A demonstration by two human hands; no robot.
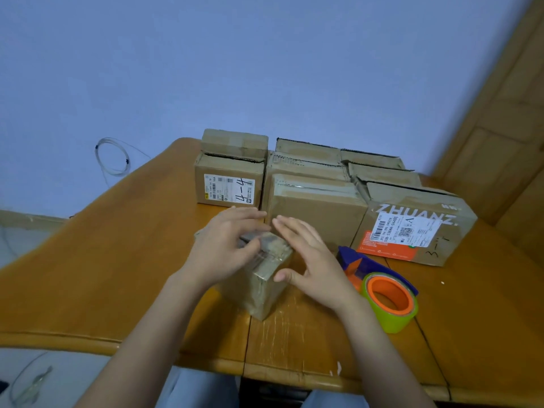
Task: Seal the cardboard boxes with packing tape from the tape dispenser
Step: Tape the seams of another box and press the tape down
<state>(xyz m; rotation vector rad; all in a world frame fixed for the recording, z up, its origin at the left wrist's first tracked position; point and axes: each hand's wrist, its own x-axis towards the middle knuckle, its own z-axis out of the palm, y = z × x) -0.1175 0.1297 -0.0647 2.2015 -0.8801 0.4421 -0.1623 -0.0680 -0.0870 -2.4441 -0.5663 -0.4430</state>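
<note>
Soft, even indoor light fills the scene, moderately bright with a cool blue cast on the wall (pixel 265 69) beyond the hands. Shadows under the hands are faint and diffuse. The left hand (pixel 226 245) shows slight motion blur at the fingertips. Wide-angle distortion bends the counter (pixel 103 260) edge and the wooden panel (pixel 506 128) far right of the hands.

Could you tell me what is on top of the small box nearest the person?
Both hands rest on the small box: the left hand flat over its taped top, the right hand at its right edge. What is inside cannot be seen.
</note>
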